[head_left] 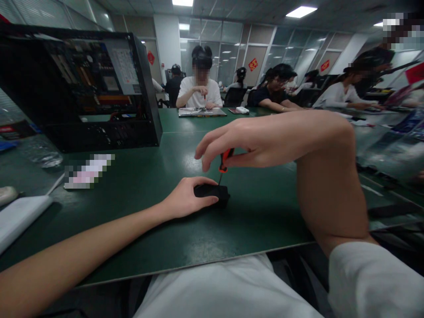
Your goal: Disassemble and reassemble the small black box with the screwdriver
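Note:
A small black box-shaped device (222, 193) lies on the green tabletop in front of me. My left hand (185, 197) is closed around its left end, thumb on the near side and fingers on the far side. Above it, my right hand (243, 143) grips a screwdriver (224, 164) with an orange and black handle, the wrist bent sharply. The screwdriver stands nearly upright and its thin shaft reaches down to the top of the black device. Whether the tip sits in a screw is too small to tell.
An open black computer case (109, 130) stands at the back left. Near it are a clear plastic bottle (43, 152), a blurred-out flat item (89, 172) and a white slab-like device (23, 216) with a cable. Across the table (185, 247), a person (198, 90) works over a flat panel.

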### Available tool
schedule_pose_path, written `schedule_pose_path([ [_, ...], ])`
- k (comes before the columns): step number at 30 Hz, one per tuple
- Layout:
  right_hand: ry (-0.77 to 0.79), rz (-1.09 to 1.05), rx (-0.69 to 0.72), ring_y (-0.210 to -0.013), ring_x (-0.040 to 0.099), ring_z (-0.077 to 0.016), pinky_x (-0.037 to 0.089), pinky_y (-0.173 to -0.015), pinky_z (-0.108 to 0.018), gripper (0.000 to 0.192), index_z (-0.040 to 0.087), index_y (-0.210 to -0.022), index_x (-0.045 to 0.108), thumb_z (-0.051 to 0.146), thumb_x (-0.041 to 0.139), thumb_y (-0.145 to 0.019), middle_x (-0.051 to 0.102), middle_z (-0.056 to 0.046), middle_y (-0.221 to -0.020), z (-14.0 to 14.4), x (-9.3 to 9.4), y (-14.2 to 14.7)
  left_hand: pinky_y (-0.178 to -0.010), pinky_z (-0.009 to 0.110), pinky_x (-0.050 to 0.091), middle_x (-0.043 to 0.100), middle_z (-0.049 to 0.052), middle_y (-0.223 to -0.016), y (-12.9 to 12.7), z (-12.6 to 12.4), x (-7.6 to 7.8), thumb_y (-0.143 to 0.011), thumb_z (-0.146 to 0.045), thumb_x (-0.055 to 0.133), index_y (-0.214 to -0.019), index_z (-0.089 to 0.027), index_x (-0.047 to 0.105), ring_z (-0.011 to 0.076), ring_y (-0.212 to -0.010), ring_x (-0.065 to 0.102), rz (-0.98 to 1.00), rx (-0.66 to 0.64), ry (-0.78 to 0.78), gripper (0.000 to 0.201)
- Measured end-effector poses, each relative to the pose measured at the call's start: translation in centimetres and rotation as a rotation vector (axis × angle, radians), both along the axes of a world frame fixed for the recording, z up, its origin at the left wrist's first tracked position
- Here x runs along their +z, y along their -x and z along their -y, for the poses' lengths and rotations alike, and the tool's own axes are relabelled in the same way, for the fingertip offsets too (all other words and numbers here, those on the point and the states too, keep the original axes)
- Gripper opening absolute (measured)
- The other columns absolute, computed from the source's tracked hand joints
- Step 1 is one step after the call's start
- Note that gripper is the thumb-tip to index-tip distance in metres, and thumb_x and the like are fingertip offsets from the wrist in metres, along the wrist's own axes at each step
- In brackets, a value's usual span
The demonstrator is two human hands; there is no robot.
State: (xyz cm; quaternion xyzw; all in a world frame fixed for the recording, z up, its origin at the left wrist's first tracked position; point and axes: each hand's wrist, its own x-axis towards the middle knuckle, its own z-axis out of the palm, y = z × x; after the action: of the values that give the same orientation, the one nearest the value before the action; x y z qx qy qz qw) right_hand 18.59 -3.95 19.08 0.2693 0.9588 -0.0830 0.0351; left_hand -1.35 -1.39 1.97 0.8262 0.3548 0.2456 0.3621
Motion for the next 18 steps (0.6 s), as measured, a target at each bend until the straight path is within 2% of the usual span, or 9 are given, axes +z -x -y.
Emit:
schedule_pose_path([
  [2,-0.055,0.011,0.001,-0.097,0.063,-0.0158,0.045,-0.080,-0.027,0.026,0.023,-0.115,0.069,0.029,0.048,-0.100,0.068,-0.003,-0.125,0.11,-0.28,-0.02,-0.099,0.037,0.051,0.077,0.006,-0.113,0.00,0.00,-0.05,-0.082,-0.039,0.077,-0.116,-0.019,0.075,0.0270,-0.105,0.070,0.005,-0.001,-0.004,0.039],
  [5,-0.238,0.057,-0.188,-0.072,0.057,-0.0145,0.039,-0.068,-0.030,0.036,0.019,-0.097,0.070,0.037,0.039,-0.104,0.070,-0.004,-0.089,0.21,-0.82,-0.23,-0.099,0.037,0.051,0.077,0.006,-0.114,-0.05,-0.01,-0.02,-0.082,-0.038,0.077,-0.116,-0.018,0.075,0.0268,-0.105,0.070,0.007,-0.011,-0.011,0.039],
  [7,-0.276,0.076,-0.222,-0.076,0.058,-0.0148,0.038,-0.070,-0.030,0.029,0.019,-0.101,0.070,0.028,0.043,-0.101,0.070,-0.005,-0.091,0.36,-0.96,-0.38,-0.098,0.036,0.051,0.077,0.006,-0.114,-0.06,-0.02,0.04,-0.083,-0.038,0.077,-0.116,-0.018,0.075,0.0268,-0.105,0.070,0.005,-0.017,-0.017,0.039],
  [9,-0.214,0.058,-0.145,-0.090,0.060,-0.0159,0.040,-0.075,-0.029,0.026,0.022,-0.111,0.070,0.019,0.048,-0.096,0.070,-0.004,-0.108,0.58,-0.85,-0.39,-0.099,0.036,0.051,0.077,0.006,-0.113,-0.02,-0.04,0.08,-0.083,-0.039,0.077,-0.115,-0.018,0.075,0.0268,-0.104,0.070,0.006,-0.018,-0.019,0.038],
  [11,-0.137,0.039,-0.068,-0.096,0.060,-0.0161,0.041,-0.077,-0.028,0.027,0.023,-0.114,0.068,0.019,0.051,-0.094,0.069,-0.003,-0.117,0.74,-0.64,-0.25,-0.099,0.036,0.052,0.077,0.006,-0.112,0.09,-0.06,0.09,-0.083,-0.039,0.077,-0.115,-0.019,0.075,0.0267,-0.103,0.070,0.009,-0.016,-0.022,0.039],
  [13,-0.130,0.035,-0.084,-0.086,0.060,-0.0150,0.041,-0.072,-0.028,0.022,0.022,-0.108,0.069,0.027,0.051,-0.097,0.070,-0.003,-0.108,0.77,-0.50,-0.02,-0.098,0.036,0.052,0.077,0.006,-0.112,0.23,-0.07,0.06,-0.082,-0.039,0.077,-0.115,-0.018,0.075,0.0266,-0.102,0.071,0.009,-0.016,-0.022,0.039],
  [16,-0.178,0.047,-0.176,-0.071,0.058,-0.0139,0.039,-0.065,-0.030,0.029,0.021,-0.092,0.070,0.034,0.046,-0.100,0.071,-0.002,-0.088,0.61,-0.54,0.16,-0.096,0.035,0.053,0.077,0.006,-0.112,0.35,-0.04,0.06,-0.082,-0.038,0.077,-0.116,-0.018,0.075,0.0263,-0.102,0.071,0.003,-0.015,-0.018,0.039],
  [18,-0.192,0.037,-0.164,-0.077,0.060,-0.0147,0.041,-0.069,-0.030,0.028,0.021,-0.092,0.071,0.028,0.045,-0.099,0.072,-0.002,-0.093,0.46,-0.64,0.06,-0.097,0.035,0.052,0.077,0.006,-0.112,0.34,-0.01,0.09,-0.083,-0.038,0.077,-0.116,-0.018,0.075,0.0261,-0.102,0.071,0.001,-0.011,-0.019,0.040],
])
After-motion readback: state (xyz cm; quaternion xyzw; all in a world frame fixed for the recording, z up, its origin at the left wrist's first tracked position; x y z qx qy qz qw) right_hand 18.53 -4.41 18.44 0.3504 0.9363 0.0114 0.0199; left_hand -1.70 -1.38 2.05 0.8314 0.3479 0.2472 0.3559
